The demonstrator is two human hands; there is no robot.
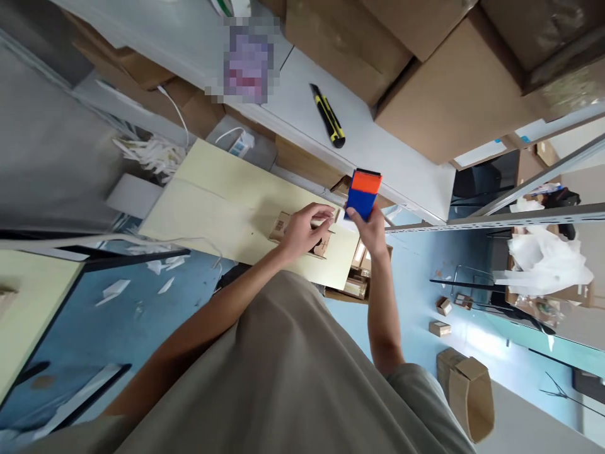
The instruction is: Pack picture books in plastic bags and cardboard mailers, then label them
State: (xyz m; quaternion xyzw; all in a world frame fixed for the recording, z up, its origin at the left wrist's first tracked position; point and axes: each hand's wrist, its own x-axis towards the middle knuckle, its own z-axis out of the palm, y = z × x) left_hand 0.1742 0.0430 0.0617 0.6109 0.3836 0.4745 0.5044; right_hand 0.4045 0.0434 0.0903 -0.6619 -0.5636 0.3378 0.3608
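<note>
My right hand (372, 231) is closed round a blue and orange tape dispenser (363, 195) with a dark strip along its far end. It is held up past the right end of the pale yellow table (227, 189). My left hand (302, 232) is arched over a small brown cardboard box (280, 226) on that table, thumb and fingers apart. Part of the box is hidden under this hand, and I cannot tell whether the fingertips touch it.
A black and yellow utility knife (329, 120) lies on the white shelf (359, 145) ahead. Large cardboard boxes (454, 88) stand on it to the right. A metal frame post (501, 217) juts out at right. Small boxes (354, 287) sit below the table's right end. An opened carton (467, 394) stands on the floor.
</note>
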